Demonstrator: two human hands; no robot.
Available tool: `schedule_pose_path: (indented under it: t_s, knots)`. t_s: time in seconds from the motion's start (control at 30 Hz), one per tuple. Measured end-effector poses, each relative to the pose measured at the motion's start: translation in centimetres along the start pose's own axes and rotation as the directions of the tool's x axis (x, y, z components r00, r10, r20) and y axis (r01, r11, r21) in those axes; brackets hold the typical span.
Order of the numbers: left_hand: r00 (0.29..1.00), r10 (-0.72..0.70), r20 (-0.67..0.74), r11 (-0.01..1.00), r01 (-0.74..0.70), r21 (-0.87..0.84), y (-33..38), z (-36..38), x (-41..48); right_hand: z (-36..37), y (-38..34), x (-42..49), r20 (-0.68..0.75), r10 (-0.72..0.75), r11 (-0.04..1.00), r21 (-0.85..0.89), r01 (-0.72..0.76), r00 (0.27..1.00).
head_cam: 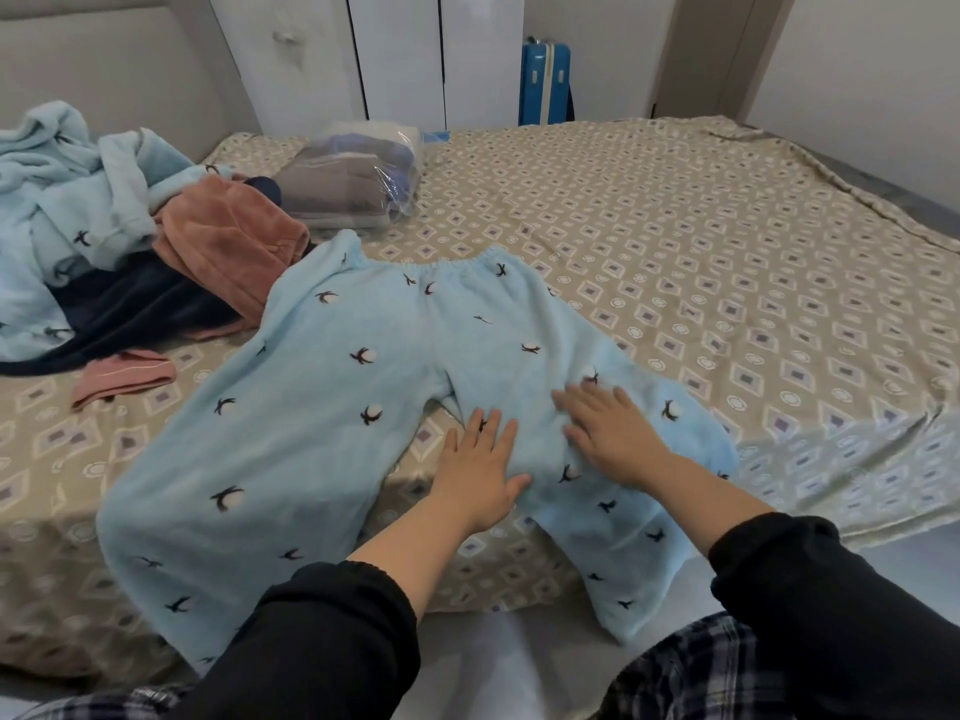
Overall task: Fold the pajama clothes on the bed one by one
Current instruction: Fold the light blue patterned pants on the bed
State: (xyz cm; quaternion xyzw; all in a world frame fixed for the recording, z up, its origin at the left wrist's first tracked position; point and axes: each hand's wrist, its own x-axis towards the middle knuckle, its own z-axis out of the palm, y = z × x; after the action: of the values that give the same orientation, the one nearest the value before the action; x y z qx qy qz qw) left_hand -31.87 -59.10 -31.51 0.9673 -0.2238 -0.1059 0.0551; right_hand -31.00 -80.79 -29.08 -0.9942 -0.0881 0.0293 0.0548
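On bed [675, 241], near edge: light blue pajama pants [332, 397] lie spread flat, unfolded. Elastic waistband at far end, both legs splayed apart toward near side, cuffs hanging over the mattress edge. Dark bird-like print all over.

Left hand [480, 475]: flat, fingers straight and slightly spread, palm down at inner edge of the right-side pant leg, just below the crotch; part of the palm lies over the bare sheet. Grips nothing.

Right hand [610, 439]: flat, fingers straight and spread, pressing on the same right-side leg, just right of the left hand. Grips nothing. Both forearms come out of black sleeves [332, 641].

Left side of bed, well apart from the hands: heap of unfolded garments, namely a light blue top [67, 200] with the same print, a rust-pink piece [228, 241] and a navy piece [135, 309]. Rust-pink piece touches the pants' left waistband corner. Small pink item [124, 376] near the heap.

Far left: clear plastic bag [353, 184] of folded clothes. Beyond the bed: blue suitcase [545, 85], white wardrobe [395, 54].
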Motion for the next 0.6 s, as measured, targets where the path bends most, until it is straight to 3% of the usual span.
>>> schedule_pose_path:
  t_s: [0.07,0.13,0.2,0.27,0.3,0.37,0.4,0.47,0.53,0.6]
  knots:
    - [1.000,0.018,0.008,1.000,-0.018,-0.002,-0.3,-0.1,-0.2,1.3,1.3,0.3,0.093,0.148,0.989,-0.038,-0.145,0.985]
    - [0.999,0.038,0.020,0.999,-0.038,-0.022,-0.6,-0.6,-0.4,0.9,2.3,0.8,0.094,0.418,0.908,-0.003,-0.420,0.903]
    - [0.998,0.068,-0.010,0.995,-0.069,-0.078,-1.1,-1.8,-0.7,-0.3,1.4,1.9,0.115,0.527,0.848,-0.006,-0.530,0.842]
    - [0.975,0.126,-0.185,0.986,-0.143,-0.080,-2.1,-2.8,-1.1,-1.1,-1.0,2.7,0.072,0.419,0.907,0.008,-0.421,0.905]
    - [0.948,0.131,-0.290,0.986,-0.154,-0.060,-2.7,-3.2,-1.4,-1.1,-2.3,2.7,0.032,0.278,0.961,0.008,-0.278,0.960]
    - [0.922,0.030,-0.387,0.999,-0.042,-0.023,-4.5,-3.7,-2.0,0.2,-3.9,2.0,0.021,-0.017,1.000,-0.017,0.017,1.000]
    - [0.930,-0.061,-0.362,0.998,0.063,-0.006,-5.8,-3.7,-2.4,0.8,-3.9,1.8,0.062,-0.042,0.999,-0.029,0.043,0.997]
    - [0.946,-0.241,-0.216,0.968,0.252,0.021,-9.0,-3.0,-3.3,1.4,-3.4,2.4,0.101,0.177,0.984,-0.050,-0.172,0.979]
    - [0.935,-0.340,-0.100,0.938,0.345,0.032,-11.9,-2.7,-4.2,0.7,-3.9,3.8,0.103,0.388,0.922,-0.033,-0.386,0.916]
    - [0.932,-0.356,-0.069,0.933,0.359,0.027,-14.1,-2.7,-4.7,0.0,-5.9,5.2,0.063,0.326,0.945,0.007,-0.327,0.943]
